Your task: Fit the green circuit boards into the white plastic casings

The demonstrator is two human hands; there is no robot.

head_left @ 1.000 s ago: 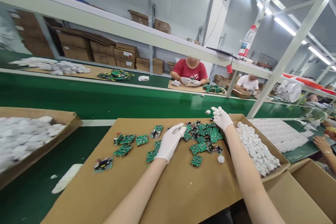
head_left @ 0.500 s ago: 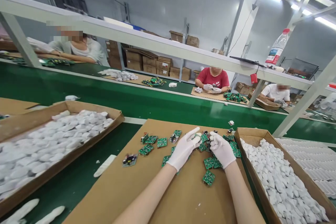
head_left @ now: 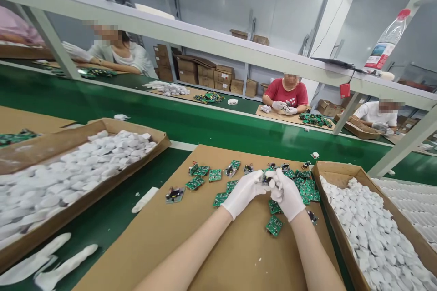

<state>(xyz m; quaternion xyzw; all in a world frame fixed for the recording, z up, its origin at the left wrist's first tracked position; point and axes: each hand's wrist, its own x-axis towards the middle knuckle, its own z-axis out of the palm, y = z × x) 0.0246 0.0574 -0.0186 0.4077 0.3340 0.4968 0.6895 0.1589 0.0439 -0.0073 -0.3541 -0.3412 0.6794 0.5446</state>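
Note:
My left hand (head_left: 244, 193) and my right hand (head_left: 287, 196), both in white gloves, meet above the cardboard sheet (head_left: 201, 241). A small circuit board (head_left: 265, 180) with dark parts is pinched between their fingertips, mostly covered by the gloves. My right fingers are curled against its right side. Below and around my hands lie several green circuit boards (head_left: 274, 226), some solder side up, others with components showing. A denser cluster of green boards (head_left: 306, 189) lies to the right of my right hand.
Cardboard trays full of white wrapped pieces stand at left (head_left: 68, 179) and right (head_left: 368, 223). White finger-shaped pieces (head_left: 145, 200) lie on the green bench. A shelf beam (head_left: 205, 38) crosses ahead, bearing a bottle (head_left: 387, 41). Co-workers, one in a red shirt (head_left: 285, 94), sit opposite.
My hands have come together from slightly apart, fingertips now meeting at a board. The view has shifted, so the trays and shelf sit differently in it.

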